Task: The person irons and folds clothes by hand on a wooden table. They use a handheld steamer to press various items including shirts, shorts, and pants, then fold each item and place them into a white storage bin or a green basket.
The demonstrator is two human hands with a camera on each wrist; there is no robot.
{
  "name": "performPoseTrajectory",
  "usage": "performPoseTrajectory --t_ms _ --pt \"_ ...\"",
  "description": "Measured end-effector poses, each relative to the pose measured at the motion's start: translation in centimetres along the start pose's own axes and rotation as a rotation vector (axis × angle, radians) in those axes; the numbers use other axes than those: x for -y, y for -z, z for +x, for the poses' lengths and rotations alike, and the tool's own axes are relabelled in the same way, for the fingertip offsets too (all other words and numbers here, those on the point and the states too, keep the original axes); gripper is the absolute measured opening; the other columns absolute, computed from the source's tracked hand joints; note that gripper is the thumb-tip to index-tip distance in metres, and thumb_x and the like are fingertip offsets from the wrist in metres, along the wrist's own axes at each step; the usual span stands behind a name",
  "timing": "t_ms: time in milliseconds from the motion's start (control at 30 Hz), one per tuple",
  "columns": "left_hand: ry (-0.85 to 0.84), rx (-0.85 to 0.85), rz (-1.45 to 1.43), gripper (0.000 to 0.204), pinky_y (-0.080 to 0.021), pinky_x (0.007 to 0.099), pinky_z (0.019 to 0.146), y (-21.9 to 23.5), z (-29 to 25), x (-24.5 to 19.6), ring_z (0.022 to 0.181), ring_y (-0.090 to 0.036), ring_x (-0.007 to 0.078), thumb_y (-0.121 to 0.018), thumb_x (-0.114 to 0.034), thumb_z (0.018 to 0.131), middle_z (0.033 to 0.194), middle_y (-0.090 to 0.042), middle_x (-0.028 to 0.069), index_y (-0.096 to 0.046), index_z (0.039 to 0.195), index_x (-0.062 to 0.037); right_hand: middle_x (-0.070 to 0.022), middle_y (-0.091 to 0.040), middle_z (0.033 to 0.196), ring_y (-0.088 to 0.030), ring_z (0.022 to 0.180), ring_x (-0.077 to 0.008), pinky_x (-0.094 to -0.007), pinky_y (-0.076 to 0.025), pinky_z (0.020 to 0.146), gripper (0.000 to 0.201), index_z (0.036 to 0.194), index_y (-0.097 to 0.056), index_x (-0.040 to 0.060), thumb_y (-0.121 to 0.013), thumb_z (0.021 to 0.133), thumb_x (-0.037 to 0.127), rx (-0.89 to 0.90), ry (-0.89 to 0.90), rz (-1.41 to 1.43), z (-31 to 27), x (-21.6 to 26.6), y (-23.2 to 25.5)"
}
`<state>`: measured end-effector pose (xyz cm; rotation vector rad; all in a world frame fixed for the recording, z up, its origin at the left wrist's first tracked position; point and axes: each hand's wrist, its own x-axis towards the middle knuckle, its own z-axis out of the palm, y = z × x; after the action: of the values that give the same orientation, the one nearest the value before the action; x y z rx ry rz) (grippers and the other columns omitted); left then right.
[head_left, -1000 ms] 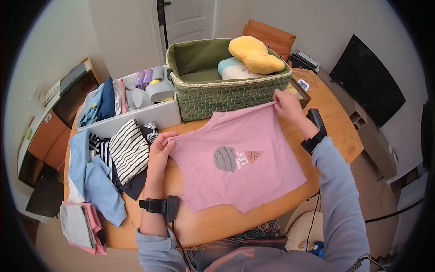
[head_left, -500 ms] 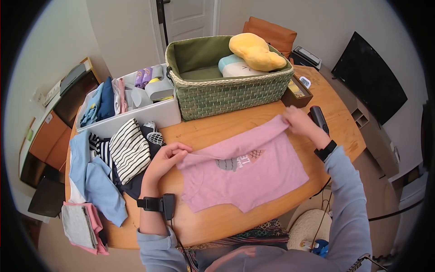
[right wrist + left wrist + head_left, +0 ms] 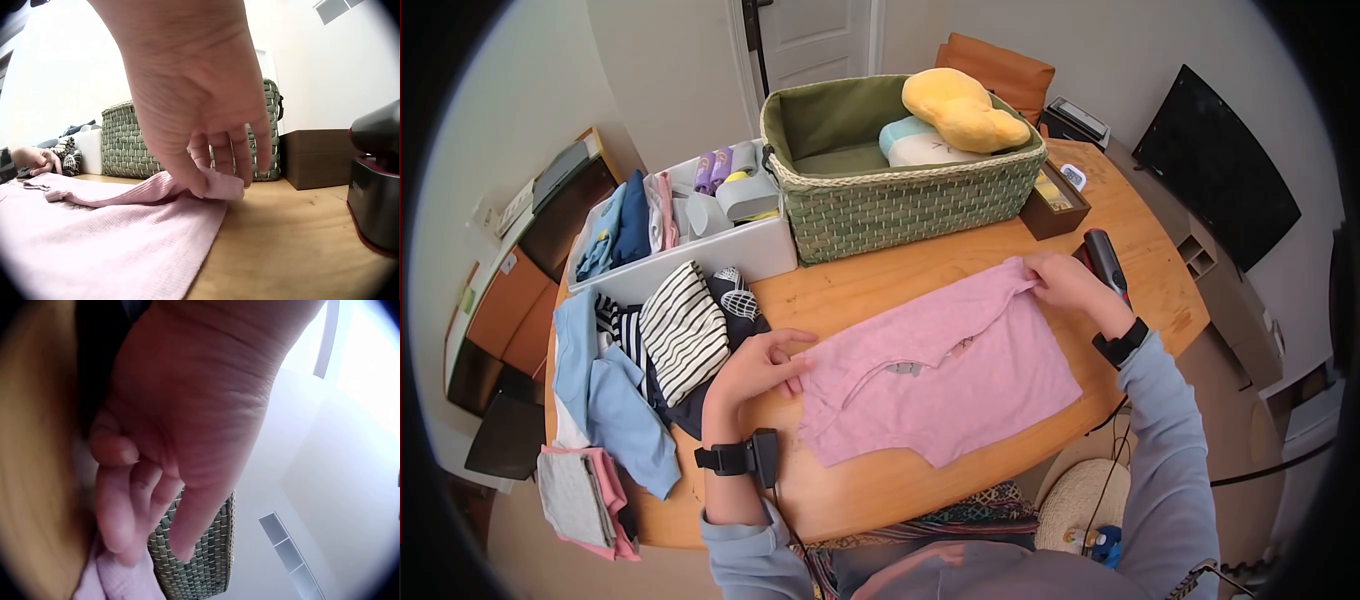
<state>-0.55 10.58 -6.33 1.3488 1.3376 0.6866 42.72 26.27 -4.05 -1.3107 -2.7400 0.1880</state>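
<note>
A pink shirt (image 3: 960,385) lies on the table, its upper part folded over so most of the print is covered; a slit of grey print shows in the middle. At its far right corner my right hand (image 3: 1080,290) pinches the cloth; the right wrist view shows thumb and fingers of the hand (image 3: 206,119) on the pink edge (image 3: 222,185). My left hand (image 3: 755,375) is beside the shirt's left edge, fingers relaxed and loosely bent. In the left wrist view that hand (image 3: 181,425) has its fingertips near the pink cloth (image 3: 122,575), holding nothing.
Behind the shirt stand a green woven basket (image 3: 910,217) with plush toys (image 3: 965,110) and a white bin (image 3: 730,258) of folded clothes. Striped (image 3: 685,335) and blue clothes (image 3: 625,405) lie left, a grey and pink pile (image 3: 580,500) at the near corner. A brown box (image 3: 1055,215) stands right.
The shirt's far edge came down toward the person and was folded over the print. My left hand let go of its corner; my right hand moved slightly nearer and still pinches the other.
</note>
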Motion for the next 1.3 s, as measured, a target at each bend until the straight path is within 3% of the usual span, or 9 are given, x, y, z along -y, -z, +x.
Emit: performPoseTrajectory --t_ms 167,333,467,567,633,867,1000,1067,1300 --pt "0.067 -0.047 0.057 0.049 -0.047 0.0209 0.052 -0.1 -0.2 0.1 0.055 -0.059 0.0077 -0.070 -0.012 0.082 0.060 -0.059 0.0014 -0.051 0.126 -0.0005 -0.0135 -0.056 0.082 -0.054 0.084 -0.0348 -0.0412 -0.043 0.071 0.014 0.080 -0.050 0.0046 -0.060 0.070 0.003 -0.015 0.040 -0.006 -0.1 -0.5 -0.6" --pt "-0.210 0.029 -0.030 0.054 -0.048 0.0195 0.062 0.1 1.0 2.4 0.068 -0.060 0.0071 -0.069 -0.009 0.081 0.078 -0.061 0.0006 -0.047 0.131 -0.0041 -0.0187 -0.059 0.085 -0.057 0.084 -0.0377 -0.0440 -0.045 0.072 0.011 0.082 -0.056 0.0018 -0.058 0.073 0.008 0.006 0.036 -0.047 -0.2 0.1 -0.4" --pt "-0.230 0.022 -0.156 0.047 -0.047 0.0192 0.066 0.2 0.9 1.7 0.074 -0.057 0.0058 -0.063 -0.007 0.085 0.079 -0.058 -0.0013 -0.047 0.129 -0.0043 -0.0183 -0.059 0.085 -0.057 0.084 -0.0370 -0.0435 -0.046 0.072 0.010 0.082 -0.056 0.0017 -0.058 0.073 0.008 0.001 -0.030 -0.021 -0.3 1.4 1.7" --pt "-0.354 -0.224 -0.226 0.038 -0.047 0.0196 0.066 0.4 0.9 1.5 0.075 -0.056 0.0062 -0.055 -0.007 0.090 0.077 -0.053 -0.0036 -0.047 0.127 -0.0041 -0.0135 -0.055 0.077 -0.054 0.080 -0.0332 -0.0406 -0.043 0.067 0.013 0.078 -0.050 0.0037 -0.059 0.069 0.003 -0.116 -0.004 -0.017 -0.4 1.4 2.7" --pt "-0.200 -0.335 -0.304 0.033 -0.047 0.0196 0.064 -0.3 0.8 0.9 0.073 -0.053 0.0057 -0.051 -0.009 0.092 0.077 -0.047 -0.0045 -0.048 0.125 -0.0042 -0.0133 -0.055 0.077 -0.054 0.080 -0.0331 -0.0401 -0.043 0.067 0.013 0.077 -0.049 0.0032 -0.058 0.069 0.003 -0.039 -0.011 -0.003 -0.7 1.5 2.8" --pt "-0.379 -0.370 0.075 0.030 -0.042 0.0195 0.066 0.3 1.8 3.2 0.076 -0.047 0.0059 -0.069 -0.007 0.080 0.082 -0.046 -0.0026 -0.061 0.108 -0.0083 -0.0173 -0.058 0.083 -0.056 0.083 -0.0365 -0.0426 -0.045 0.071 0.008 0.079 -0.055 0.0017 -0.056 0.071 0.005 0.115 0.052 -0.026 -1.8 1.6 -0.3" --pt "-0.450 -0.123 0.167 0.032 -0.041 0.0204 0.071 0.3 1.4 2.5 0.084 -0.047 0.0078 -0.074 -0.008 0.074 0.085 -0.049 -0.0026 -0.064 0.104 -0.0103 -0.0178 -0.058 0.087 -0.057 0.085 -0.0366 -0.0431 -0.045 0.073 0.009 0.080 -0.056 0.0015 -0.056 0.072 0.006 0.088 0.041 -0.024 -1.9 1.5 -0.5" --pt "-0.330 0.060 0.207 0.036 -0.042 0.0207 0.070 -0.2 1.2 2.3 0.083 -0.048 0.0095 -0.076 -0.007 0.071 0.090 -0.052 -0.0021 -0.065 0.105 -0.0109 -0.0179 -0.058 0.088 -0.057 0.086 -0.0366 -0.0433 -0.046 0.074 0.009 0.080 -0.056 0.0015 -0.055 0.073 0.006 0.112 0.024 -0.027 -1.9 1.3 -0.3" --pt "-0.384 0.055 0.284 0.043 -0.042 0.0215 0.071 -0.2 1.2 2.4 0.089 -0.048 0.0138 -0.071 0.001 0.067 0.096 -0.052 0.0002 -0.065 0.107 -0.0121 -0.0167 -0.060 0.095 -0.057 0.092 -0.0354 -0.0428 -0.046 0.079 0.014 0.088 -0.058 0.0025 -0.052 0.076 0.006 0.116 0.007 -0.063 -2.0 -0.4 -1.2"
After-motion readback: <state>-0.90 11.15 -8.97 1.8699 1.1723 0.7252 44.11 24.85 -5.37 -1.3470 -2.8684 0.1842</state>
